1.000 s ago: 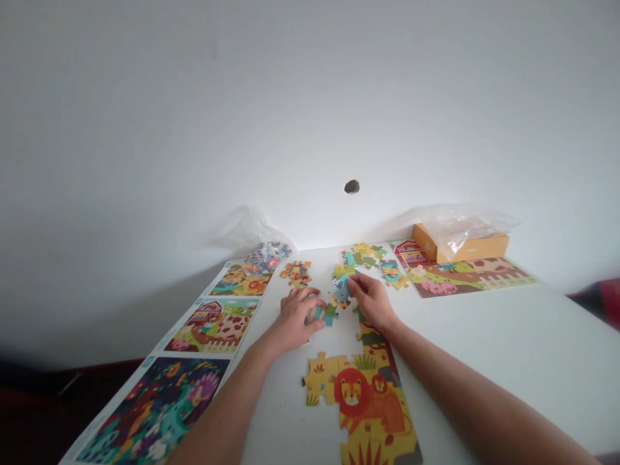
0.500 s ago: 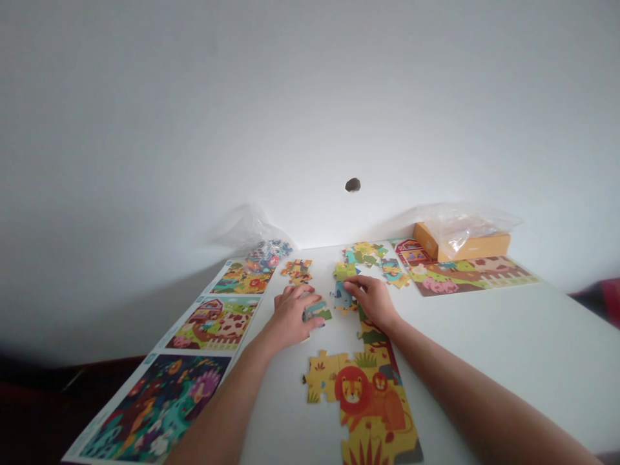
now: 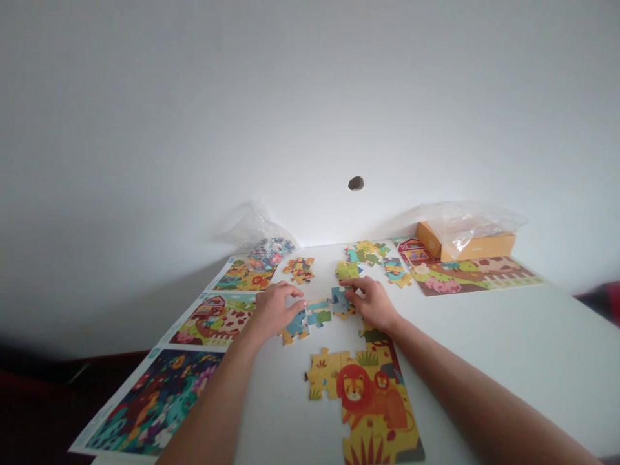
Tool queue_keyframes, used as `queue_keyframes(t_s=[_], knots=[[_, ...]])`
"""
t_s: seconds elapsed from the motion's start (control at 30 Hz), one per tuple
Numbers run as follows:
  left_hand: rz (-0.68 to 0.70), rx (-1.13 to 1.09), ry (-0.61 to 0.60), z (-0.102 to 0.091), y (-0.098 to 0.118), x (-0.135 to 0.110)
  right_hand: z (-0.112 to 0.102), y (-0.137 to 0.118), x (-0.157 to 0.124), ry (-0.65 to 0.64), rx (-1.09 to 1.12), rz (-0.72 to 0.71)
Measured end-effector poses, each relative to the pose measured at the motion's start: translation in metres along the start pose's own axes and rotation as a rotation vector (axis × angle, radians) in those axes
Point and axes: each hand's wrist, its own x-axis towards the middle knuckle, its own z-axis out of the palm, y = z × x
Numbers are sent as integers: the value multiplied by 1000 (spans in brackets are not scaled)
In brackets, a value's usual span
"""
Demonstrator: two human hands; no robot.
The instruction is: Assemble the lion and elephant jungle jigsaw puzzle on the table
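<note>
My left hand (image 3: 277, 309) hovers at the left of the loose pieces with thumb and fingers apart, the thumb over the edge of a blue puzzle piece (image 3: 294, 328). Beside that piece lies a green and light-blue puzzle piece (image 3: 320, 316). My right hand (image 3: 372, 302) has its fingertips on a blue elephant puzzle piece (image 3: 341, 298) with a yellow lower edge; the fingers partly cover it. Nearer to me is a joined puzzle section with lions (image 3: 372, 394), whose upper strip runs up under my right wrist.
Loose pieces (image 3: 365, 252) lie at the back, and orange ones (image 3: 299, 268) at the back left. A picture sheet (image 3: 159, 394) runs along the left side. A clear bag of pieces (image 3: 268, 248) leans on the wall. At right an orange box (image 3: 477, 247) rests on a farm picture (image 3: 465, 276).
My left hand has shifted left, off the green and light-blue piece, and the blue piece beside it now shows. The elephant piece under my right fingers has moved slightly nearer to me.
</note>
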Motion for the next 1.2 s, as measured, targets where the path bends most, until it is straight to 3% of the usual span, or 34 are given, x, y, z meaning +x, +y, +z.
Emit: queue_keyframes(t_s=[0.17, 0.3, 0.47, 0.57, 0.67, 0.87, 1.03, 1.2], knots=[[109, 0, -132, 10, 12, -5, 0, -1, -1, -49, 1, 2], [87, 42, -80, 21, 14, -3, 1, -1, 0, -47, 8, -7], [127, 29, -9, 4, 7, -1, 0, -4, 0, -60, -18, -25], [197, 21, -105, -4, 7, -4, 0, -6, -1, -65, -55, -57], [247, 69, -156, -1, 8, -5, 1, -6, -1, -74, -86, -81], [205, 178, -67, 1, 3, -5, -2, -8, -4, -120, -208, -170], [265, 143, -134, -2, 7, -7, -13, -14, -7, -220, -296, -268], [176, 180, -133, 5, 5, -6, -18, -17, -7, -301, -311, -309]])
